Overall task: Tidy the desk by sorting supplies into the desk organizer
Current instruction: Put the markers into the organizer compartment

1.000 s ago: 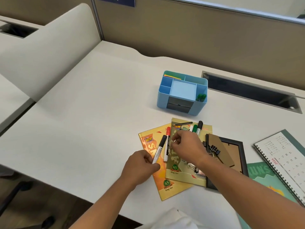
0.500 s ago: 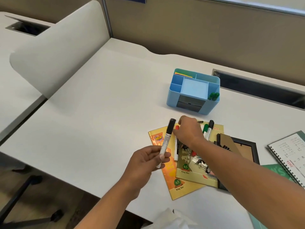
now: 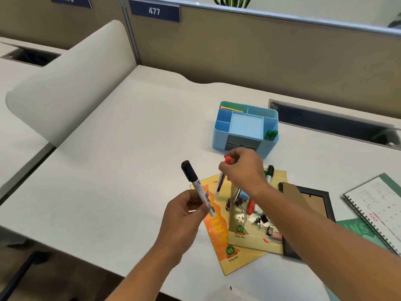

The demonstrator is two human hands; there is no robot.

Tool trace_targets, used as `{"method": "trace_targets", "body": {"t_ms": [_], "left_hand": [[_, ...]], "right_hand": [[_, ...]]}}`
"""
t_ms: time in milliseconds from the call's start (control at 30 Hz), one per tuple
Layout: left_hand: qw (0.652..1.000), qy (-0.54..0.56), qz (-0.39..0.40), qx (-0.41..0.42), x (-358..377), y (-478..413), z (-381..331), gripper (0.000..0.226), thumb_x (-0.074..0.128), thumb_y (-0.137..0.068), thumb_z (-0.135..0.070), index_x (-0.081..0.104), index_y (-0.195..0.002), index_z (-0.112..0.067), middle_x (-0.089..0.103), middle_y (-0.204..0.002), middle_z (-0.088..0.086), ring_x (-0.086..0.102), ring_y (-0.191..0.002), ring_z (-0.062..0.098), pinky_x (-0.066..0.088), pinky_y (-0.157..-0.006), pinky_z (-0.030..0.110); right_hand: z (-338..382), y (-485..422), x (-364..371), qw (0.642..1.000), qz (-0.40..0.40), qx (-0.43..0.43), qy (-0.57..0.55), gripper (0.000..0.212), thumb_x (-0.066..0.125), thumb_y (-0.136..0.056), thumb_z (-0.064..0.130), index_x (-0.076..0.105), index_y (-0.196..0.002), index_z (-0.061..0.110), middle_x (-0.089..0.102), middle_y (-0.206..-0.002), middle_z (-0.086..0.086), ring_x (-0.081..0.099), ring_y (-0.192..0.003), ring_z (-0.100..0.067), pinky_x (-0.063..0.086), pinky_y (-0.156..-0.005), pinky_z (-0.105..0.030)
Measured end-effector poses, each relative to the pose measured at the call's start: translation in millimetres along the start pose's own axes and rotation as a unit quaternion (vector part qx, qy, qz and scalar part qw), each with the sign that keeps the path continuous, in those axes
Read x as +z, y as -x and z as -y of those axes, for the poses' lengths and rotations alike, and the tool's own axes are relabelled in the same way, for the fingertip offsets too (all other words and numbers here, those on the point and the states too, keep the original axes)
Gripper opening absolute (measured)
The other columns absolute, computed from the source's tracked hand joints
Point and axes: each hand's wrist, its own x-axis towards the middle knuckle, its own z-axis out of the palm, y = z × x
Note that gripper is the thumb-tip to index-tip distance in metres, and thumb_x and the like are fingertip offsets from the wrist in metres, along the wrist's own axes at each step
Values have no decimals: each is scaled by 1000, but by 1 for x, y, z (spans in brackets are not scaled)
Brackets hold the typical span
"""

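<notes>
A black-capped marker (image 3: 196, 183) is gripped by its lower barrel in the left hand (image 3: 182, 216), raised above the desk (image 3: 130, 148) with its cap tilted up and to the left. A red-capped marker (image 3: 221, 181) is pinched near its cap by the fingers of the right hand (image 3: 243, 170) and hangs with its barrel pointing down over the notebooks (image 3: 219, 235). The blue organizer (image 3: 219, 137) is seen just beyond the right hand, with green markers (image 3: 271, 135) standing in its right compartment. Another black-capped marker (image 3: 269, 173) and binder clips (image 3: 262, 220) are scattered on the notebooks. A picture frame (image 3: 312, 198) lies face down beside them, and a calendar (image 3: 379, 203) is placed further right.
</notes>
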Motion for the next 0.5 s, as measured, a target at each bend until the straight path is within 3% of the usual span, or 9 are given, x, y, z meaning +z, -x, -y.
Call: {"method": "trace_targets", "body": {"t_ms": [67, 133, 233, 333, 500], "left_hand": [[1000, -23, -2, 12, 5, -7, -2, 10, 71, -87, -10, 72, -90, -20, 58, -65, -1, 53, -62, 11, 44, -61, 19], [999, -38, 3, 12, 12, -13, -6, 9, 72, -85, -10, 71, -87, -18, 43, -61, 0, 42, -60, 12, 37, -58, 28], [999, -35, 15, 13, 28, -19, -13, 13, 70, -84, -5, 67, -84, -18, 50, -63, 9, 48, -64, 21, 42, -60, 36], [1000, -16, 0, 6, 48, -23, -23, 16, 72, -81, -7, 65, -83, -20, 66, -69, 4, 56, -64, 17, 46, -61, 36], [1000, 3, 21, 16, 78, -30, -40, 8, 67, -90, -20, 67, -83, -18, 59, -55, -7, 56, -55, 10, 48, -55, 24]], "right_hand": [[8, 9, -18, 999, -15, -9, -34, 14, 75, -74, 23, 70, -87, 24, 69, -84, 3, 69, -77, -19, 62, -69, -41], [14, 22, -34, 998, -19, -20, -49, 7, 75, -79, 21, 71, -84, 24, 69, -82, 5, 69, -72, -15, 62, -66, -36], [14, 44, -56, 997, -18, -32, -66, 5, 75, -83, 22, 71, -84, 25, 70, -80, 7, 69, -71, -10, 60, -67, -27], [4, 57, -71, 996, -31, -39, -76, 7, 75, -83, 20, 72, -85, 26, 70, -79, 8, 68, -73, -6, 58, -66, -21], [-15, 60, -98, 995, -59, -27, -78, 9, 75, -83, 17, 73, -86, 25, 71, -78, 8, 68, -72, -4, 55, -61, -18]]}}
